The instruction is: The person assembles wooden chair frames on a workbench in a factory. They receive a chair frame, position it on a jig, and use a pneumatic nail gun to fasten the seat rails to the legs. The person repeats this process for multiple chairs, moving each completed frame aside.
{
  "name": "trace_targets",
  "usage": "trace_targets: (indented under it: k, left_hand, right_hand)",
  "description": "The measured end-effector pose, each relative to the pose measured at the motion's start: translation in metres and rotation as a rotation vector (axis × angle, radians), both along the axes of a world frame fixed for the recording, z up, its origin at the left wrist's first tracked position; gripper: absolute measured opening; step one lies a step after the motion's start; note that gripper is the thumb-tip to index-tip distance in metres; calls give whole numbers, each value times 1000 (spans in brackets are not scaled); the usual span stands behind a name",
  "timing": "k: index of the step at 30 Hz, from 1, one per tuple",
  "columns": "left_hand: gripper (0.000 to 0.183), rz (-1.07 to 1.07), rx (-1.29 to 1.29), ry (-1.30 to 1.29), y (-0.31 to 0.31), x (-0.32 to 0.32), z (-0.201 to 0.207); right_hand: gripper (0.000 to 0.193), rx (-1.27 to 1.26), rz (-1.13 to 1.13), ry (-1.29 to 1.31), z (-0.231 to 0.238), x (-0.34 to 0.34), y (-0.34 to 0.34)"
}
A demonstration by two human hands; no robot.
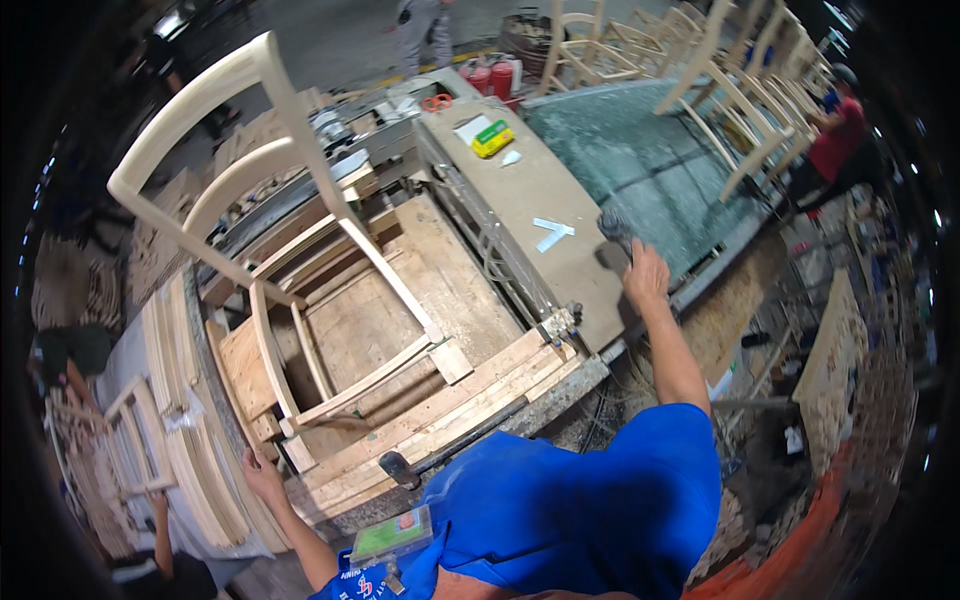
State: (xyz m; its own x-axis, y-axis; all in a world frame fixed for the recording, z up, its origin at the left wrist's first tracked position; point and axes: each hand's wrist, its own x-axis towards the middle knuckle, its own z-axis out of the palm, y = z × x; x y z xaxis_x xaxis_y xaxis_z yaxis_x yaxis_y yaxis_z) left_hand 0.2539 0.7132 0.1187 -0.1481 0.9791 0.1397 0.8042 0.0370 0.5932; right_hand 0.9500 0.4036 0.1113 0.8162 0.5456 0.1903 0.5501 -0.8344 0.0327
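A bare wooden chair frame (283, 150) lies across a wood-lined workbench (470, 385), its curved backrest raised toward the far left. My right hand (647, 275) is closed on a dark tool with a rounded head (613, 226), held over the brown board (590, 290) to the right of the frame; its exact kind is not clear. Low on the left, my left hand (262, 475) is beside the bench edge, near the frame's front corner. Its fingers look apart, and I see nothing in them. Between my hands, a black knob (398, 468) sticks out from the bench front.
On the board lie a yellow-green box (491, 138) and pale strips (553, 233). More chair frames (735, 120) stand on a greenish table (620, 140) at right. Curved wooden pieces (200, 480) are stacked at left. Red fire extinguishers (502, 80) and several people are farther away.
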Motion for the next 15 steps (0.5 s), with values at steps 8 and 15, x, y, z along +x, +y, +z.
trace_targets:
  k: [8,15]
  left_hand:
    - [41,180,-15,128,-54,-13,-4]
    - [41,208,48,140,-53,-16,-23]
  right_hand:
    - [52,22,112,-42,-78,-43,3]
    - [38,441,147,168,-84,-105,3]
